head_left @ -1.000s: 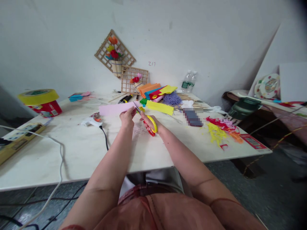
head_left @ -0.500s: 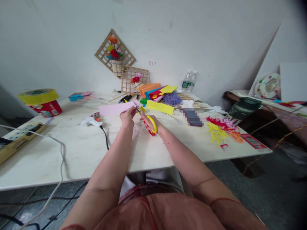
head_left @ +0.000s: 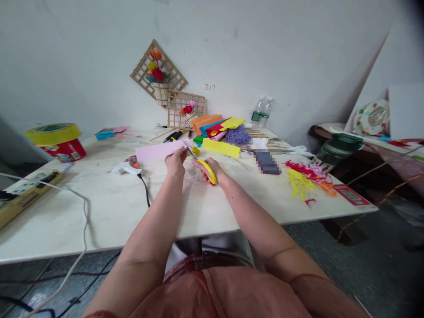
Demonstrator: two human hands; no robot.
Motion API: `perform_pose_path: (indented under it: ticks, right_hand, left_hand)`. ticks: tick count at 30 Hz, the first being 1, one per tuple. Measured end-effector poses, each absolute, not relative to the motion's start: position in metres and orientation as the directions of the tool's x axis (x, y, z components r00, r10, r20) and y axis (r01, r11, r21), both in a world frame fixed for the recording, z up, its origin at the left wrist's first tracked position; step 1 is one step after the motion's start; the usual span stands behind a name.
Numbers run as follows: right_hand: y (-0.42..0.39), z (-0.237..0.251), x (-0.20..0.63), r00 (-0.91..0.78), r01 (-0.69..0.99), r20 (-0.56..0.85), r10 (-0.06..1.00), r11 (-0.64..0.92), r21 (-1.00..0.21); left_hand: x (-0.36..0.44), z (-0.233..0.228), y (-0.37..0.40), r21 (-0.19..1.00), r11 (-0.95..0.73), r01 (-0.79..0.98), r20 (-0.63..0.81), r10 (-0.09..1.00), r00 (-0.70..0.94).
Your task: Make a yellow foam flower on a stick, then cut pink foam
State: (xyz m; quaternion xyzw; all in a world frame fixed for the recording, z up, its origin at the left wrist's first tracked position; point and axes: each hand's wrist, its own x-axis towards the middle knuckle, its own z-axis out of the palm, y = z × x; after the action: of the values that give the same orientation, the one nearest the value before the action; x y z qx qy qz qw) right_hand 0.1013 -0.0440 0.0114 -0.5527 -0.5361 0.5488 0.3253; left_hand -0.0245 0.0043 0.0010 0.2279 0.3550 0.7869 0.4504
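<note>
A flat pink sheet (head_left: pixel 159 150) sits pinched in the left hand (head_left: pixel 175 161) mid-tabletop; the right hand (head_left: pixel 212 167) grips yellow-handled scissors (head_left: pixel 202 165), blades at its edge. Smooth white tabletop (head_left: pixel 109 207), glue gun (head_left: pixel 126 168) beside, bare white wall (head_left: pixel 265 48).

Probably a craft workshop: foam sheets (head_left: pixel 217 126), glue gun (head_left: pixel 125 167).

Both forearms are bare from elbow to wrist, with no sleeves, watch or rings showing on the left hand (head_left: pixel 175 161) or the right hand (head_left: pixel 212 167). Nearer the body than the hands, a reddish-brown garment with stitched seams covers the lap.
</note>
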Motion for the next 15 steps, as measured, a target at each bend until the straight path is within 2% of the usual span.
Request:
perform_pose_path:
  ticks: [4, 7, 15]
  right_hand:
    - [-0.0455, 0.0149, 0.0992, -0.163, 0.385, -0.257, 0.953, -0.178, -0.906]
    - [-0.0463, 0.0167, 0.1003, -0.210, 0.352, -0.292, 0.933, -0.206, -0.913]
    - [-0.0416, 0.0084, 0.1076, -0.323, 0.256, -0.236, 0.916, -0.156, -0.954]
  left_hand:
    - [-0.0249, 0.0014, 0.0036, 0.755, -0.344, -0.558, 0.037, 0.872, -0.488]
    - [-0.0250, 0.0017, 0.0030, 0.744, -0.350, -0.570, 0.038, 0.873, -0.486]
    - [-0.0256, 0.0054, 0.0014, 0.753, -0.344, -0.561, 0.037, 0.873, -0.486]
